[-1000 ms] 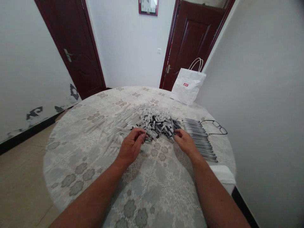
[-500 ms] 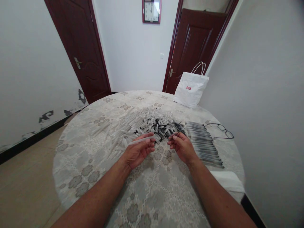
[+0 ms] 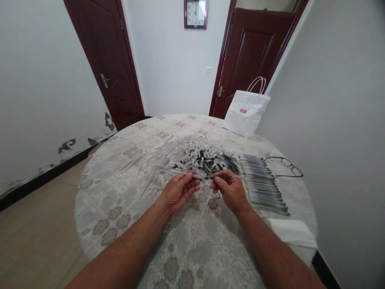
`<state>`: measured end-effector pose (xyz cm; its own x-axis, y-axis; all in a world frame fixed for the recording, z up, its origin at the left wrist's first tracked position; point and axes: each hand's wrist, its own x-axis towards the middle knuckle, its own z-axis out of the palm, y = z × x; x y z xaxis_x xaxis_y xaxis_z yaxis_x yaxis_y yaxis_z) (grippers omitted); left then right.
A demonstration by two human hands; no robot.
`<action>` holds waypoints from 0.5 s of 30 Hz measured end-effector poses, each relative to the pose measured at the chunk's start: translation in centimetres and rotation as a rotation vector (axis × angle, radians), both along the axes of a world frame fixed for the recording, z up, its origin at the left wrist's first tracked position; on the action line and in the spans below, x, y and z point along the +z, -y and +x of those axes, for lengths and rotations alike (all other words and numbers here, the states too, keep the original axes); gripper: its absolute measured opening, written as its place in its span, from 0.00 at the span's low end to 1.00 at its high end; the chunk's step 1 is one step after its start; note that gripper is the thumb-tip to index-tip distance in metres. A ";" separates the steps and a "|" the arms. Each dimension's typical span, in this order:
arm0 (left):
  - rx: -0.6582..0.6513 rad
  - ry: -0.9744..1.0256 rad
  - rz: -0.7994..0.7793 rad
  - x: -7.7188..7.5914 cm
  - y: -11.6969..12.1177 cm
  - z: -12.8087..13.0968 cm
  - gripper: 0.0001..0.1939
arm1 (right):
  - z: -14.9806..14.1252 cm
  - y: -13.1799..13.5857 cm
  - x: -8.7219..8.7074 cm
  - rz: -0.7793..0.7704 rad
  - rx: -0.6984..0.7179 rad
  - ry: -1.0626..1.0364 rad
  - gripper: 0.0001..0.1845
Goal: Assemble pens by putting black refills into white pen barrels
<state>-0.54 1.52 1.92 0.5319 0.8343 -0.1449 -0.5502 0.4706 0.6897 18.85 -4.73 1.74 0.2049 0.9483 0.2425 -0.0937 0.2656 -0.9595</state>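
Heap of mixed pen parts (image 3: 195, 156) taken as the reference. Both hands worked just off its near edge, fingertips turned toward each other. Left hand (image 3: 181, 192) lay by the heap's near left portion, palm half turned up and inward, thumb uppermost; thumb and forefinger pinched a clear pen barrel (image 3: 197, 176), the remaining fingers curled loosely beneath. Left forearm (image 3: 129, 249) slanted in from the near left of the heap, wrist nearly straight.

Right hand (image 3: 227, 186) sat at the heap's near right edge, back of the hand showing, knuckles bent; thumb and forefinger gripped a thin pen refill (image 3: 221, 176), other fingers folded inward. Right forearm (image 3: 276, 249) reached in from the near right. Barrel and refill lay roughly end to end in front of the heap; whether their tips touched could not be made out.

Right of the heap: a tidy row of pens (image 3: 264, 184), laid side by side, then eyeglasses (image 3: 285, 166) beyond it. Behind the heap to the right, a white paper bag (image 3: 247, 114) stood upright. Under the heap, a floral tablecloth (image 3: 186, 249) covered the round table
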 end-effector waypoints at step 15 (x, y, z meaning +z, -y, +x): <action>-0.034 0.031 -0.030 0.1 1.1 0.7 0.08 | -0.7 0.5 -0.4 0.056 0.062 0.285 0.12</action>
<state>0.16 0.44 2.05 0.5649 0.8109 -0.1529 -0.5542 0.5101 0.6577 18.15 -5.25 1.38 0.0630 0.9404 0.3342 0.1596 0.3211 -0.9335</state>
